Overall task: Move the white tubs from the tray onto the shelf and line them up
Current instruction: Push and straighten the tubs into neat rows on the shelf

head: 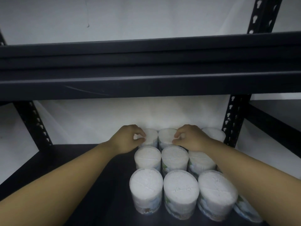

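On the dark shelf (101, 185) before a white wall (130, 18), each hand pinches a back-row tub.

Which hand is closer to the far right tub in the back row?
Right. The right hand sits just left of that tub, gripping the middle tub; the left hand is further left.

Dim, soft and slightly blurred, with dark corners and straight lines bowing toward the edges.
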Motion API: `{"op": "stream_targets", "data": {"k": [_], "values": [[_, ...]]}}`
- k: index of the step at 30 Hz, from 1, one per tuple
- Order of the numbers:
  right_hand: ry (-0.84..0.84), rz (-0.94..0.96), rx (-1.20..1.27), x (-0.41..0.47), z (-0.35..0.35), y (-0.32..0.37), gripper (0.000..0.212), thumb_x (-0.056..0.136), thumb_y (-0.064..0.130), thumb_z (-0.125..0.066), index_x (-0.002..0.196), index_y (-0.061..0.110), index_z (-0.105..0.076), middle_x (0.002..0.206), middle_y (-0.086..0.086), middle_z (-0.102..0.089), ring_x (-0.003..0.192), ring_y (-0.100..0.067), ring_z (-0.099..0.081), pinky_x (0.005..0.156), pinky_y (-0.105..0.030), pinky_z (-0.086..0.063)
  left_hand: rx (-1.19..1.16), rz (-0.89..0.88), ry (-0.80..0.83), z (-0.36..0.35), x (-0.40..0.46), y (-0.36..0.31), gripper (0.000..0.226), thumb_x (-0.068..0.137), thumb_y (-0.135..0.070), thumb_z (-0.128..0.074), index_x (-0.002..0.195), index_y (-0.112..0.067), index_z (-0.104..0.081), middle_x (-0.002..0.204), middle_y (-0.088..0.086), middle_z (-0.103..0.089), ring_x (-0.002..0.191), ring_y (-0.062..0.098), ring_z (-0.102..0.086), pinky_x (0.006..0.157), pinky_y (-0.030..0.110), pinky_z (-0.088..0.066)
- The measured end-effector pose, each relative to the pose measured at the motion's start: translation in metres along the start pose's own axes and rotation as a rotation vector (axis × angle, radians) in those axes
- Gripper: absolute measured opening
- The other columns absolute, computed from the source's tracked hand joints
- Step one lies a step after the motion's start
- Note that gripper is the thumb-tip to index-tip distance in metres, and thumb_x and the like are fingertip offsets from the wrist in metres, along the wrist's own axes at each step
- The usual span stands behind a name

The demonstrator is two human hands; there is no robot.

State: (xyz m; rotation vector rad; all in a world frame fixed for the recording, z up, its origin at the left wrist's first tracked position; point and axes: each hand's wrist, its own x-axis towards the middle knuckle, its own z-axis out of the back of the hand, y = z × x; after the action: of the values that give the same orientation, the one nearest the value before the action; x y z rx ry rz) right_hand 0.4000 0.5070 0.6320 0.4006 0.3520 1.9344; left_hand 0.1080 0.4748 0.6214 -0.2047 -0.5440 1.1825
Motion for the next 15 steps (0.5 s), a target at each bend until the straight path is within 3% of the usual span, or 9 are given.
{"op": "stream_targets", "data": {"k": [2, 4, 8, 12, 15], "values": [[0.040, 0.073, 0.049, -0.017, 0.005, 0.005, 0.018, 0.082, 0.040, -0.077, 0.094, 0.027, -0.079, 0.098, 0.019, -0.072, 0.093, 0.001, -0.065, 0.089, -0.026, -0.053, -0.052, -0.104, 0.092, 0.006, -0.014, -0.004, 0.011, 0.089, -0.031, -0.072, 0.099, -0.034, -0.077, 0.103, -0.017, -0.070, 0.099, 0.002, -0.065, 0.092, 0.031, -0.054], [0.124, 0.103, 0.046, -0.031, 0.006, 0.011, 0.015, 0.082, 0.039, -0.078, 0.093, 0.029, -0.080, 0.094, 0.018, -0.073, 0.090, 0.003, -0.064, 0.088, -0.022, -0.052, -0.018, -0.161, 0.205, 0.009, -0.023, -0.007, 0.015, 0.088, -0.042, -0.071, 0.099, -0.035, -0.078, 0.104, -0.017, -0.070, 0.099, 0.002, -0.066, 0.091, 0.029, -0.053], [0.202, 0.069, -0.064, -0.043, 0.000, 0.024, 0.040, 0.082, 0.051, -0.074, 0.116, 0.030, -0.072, 0.122, 0.017, -0.062, 0.114, -0.005, -0.057, 0.103, -0.026, -0.045, 0.161, -0.193, 0.326, 0.008, -0.027, -0.008, 0.043, 0.083, -0.066, -0.066, 0.110, -0.034, -0.075, 0.119, -0.018, -0.067, 0.109, -0.001, -0.061, 0.099, 0.027, -0.048], [0.232, 0.046, -0.198, -0.045, -0.005, 0.036, 0.069, 0.079, 0.058, -0.076, 0.137, 0.024, -0.059, 0.137, 0.012, -0.051, 0.127, -0.011, -0.049, 0.104, -0.025, -0.040, 0.225, -0.187, 0.324, 0.004, -0.029, -0.006, 0.054, 0.082, -0.067, -0.067, 0.122, -0.031, -0.071, 0.134, -0.014, -0.061, 0.124, 0.004, -0.054, 0.109, 0.027, -0.041], [0.214, 0.025, -0.217, -0.046, -0.010, 0.042, 0.072, 0.081, 0.053, -0.077, 0.141, 0.020, -0.055, 0.138, 0.007, -0.050, 0.128, -0.015, -0.049, 0.104, -0.029, -0.041, 0.241, -0.183, 0.329, 0.002, -0.029, -0.004, 0.058, 0.083, -0.065, -0.067, 0.127, -0.029, -0.068, 0.137, -0.011, -0.060, 0.125, 0.008, -0.054, 0.109, 0.029, -0.042]]}}
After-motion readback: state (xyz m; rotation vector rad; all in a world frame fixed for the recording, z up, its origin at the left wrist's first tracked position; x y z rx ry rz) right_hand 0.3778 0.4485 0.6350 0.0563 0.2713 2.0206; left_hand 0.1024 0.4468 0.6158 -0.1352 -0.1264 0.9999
